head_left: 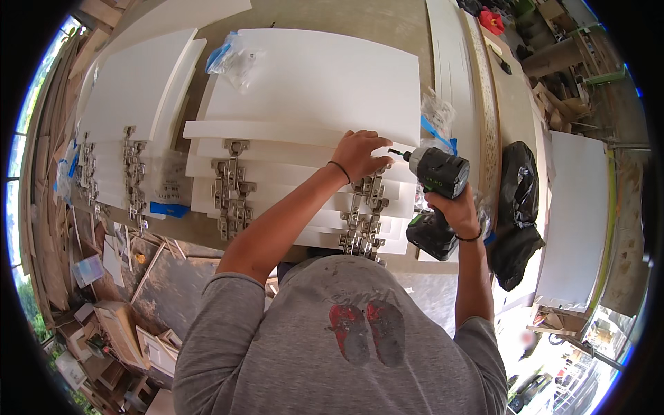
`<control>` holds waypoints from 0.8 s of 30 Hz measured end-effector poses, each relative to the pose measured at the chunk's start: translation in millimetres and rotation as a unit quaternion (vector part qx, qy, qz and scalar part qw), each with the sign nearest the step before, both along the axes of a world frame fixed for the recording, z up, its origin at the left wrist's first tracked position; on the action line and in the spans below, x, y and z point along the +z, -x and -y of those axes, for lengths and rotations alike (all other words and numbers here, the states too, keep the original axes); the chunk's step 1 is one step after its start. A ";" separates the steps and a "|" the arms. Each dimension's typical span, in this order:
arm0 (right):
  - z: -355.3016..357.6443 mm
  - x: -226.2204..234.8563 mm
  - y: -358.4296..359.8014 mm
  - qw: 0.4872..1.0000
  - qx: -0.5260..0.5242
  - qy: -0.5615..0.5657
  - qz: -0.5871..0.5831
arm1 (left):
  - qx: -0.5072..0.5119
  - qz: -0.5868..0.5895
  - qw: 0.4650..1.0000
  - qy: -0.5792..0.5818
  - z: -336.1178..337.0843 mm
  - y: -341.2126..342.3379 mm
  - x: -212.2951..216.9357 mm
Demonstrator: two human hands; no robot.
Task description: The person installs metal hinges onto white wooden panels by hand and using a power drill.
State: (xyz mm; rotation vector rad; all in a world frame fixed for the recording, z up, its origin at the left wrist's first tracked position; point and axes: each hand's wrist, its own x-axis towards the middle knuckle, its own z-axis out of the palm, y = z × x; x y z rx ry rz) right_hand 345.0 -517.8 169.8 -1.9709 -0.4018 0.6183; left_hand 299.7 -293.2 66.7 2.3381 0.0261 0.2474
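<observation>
A cordless drill [443, 171] is in my right hand [456, 211], fingers wrapped round its grip. Its thin dark bit points left, its tip close to the fingertips of my left hand [361, 155]. That hand lies curled at the near edge of the top white panel [311, 76], thumb and forefinger bent toward each other. What sits under those fingers is hidden. Just below it, a row of metal cabinet hinges [363, 214] runs down the stepped edges of the stacked panels. A matching row of hinges [233, 190] lies to the left.
More white panels with hinges [135, 176] stand stacked at the left. Clear plastic bags with blue strips, such as one bag [238, 62], lie on and beside the stacks. At the right are a black plastic bag [515, 214] and long boards [456, 76]. Scrap wood lies at lower left.
</observation>
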 end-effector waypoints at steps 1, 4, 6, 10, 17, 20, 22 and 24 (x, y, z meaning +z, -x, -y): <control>-0.1 1.2 0.5 1.000 0.001 -0.006 -0.001 | 0.000 0.014 1.000 0.008 1.8 -1.0 0.2; 2.6 5.5 2.4 1.000 0.007 0.007 0.006 | -0.018 0.044 0.999 -0.013 4.7 -2.5 4.6; 7.3 3.9 2.8 1.000 0.007 0.006 0.006 | -0.034 0.061 0.997 -0.041 5.3 -2.2 7.4; 11.9 6.9 2.2 0.998 0.041 0.037 0.037 | -0.086 0.111 0.982 -0.125 8.5 -2.3 6.6; 12.4 6.5 2.5 0.987 0.067 0.037 0.144 | -0.098 0.076 0.981 -0.150 16.4 -1.9 9.0; 14.6 0.2 1.9 0.982 0.062 0.049 0.172 | -0.076 0.066 0.988 -0.116 17.9 -2.6 5.3; 13.4 0.5 2.8 0.980 0.064 0.075 0.172 | -0.076 0.069 0.989 -0.110 17.1 -2.9 4.5; 10.9 4.0 3.4 0.981 0.065 0.080 0.162 | -0.075 0.071 0.989 -0.103 15.7 -2.8 2.8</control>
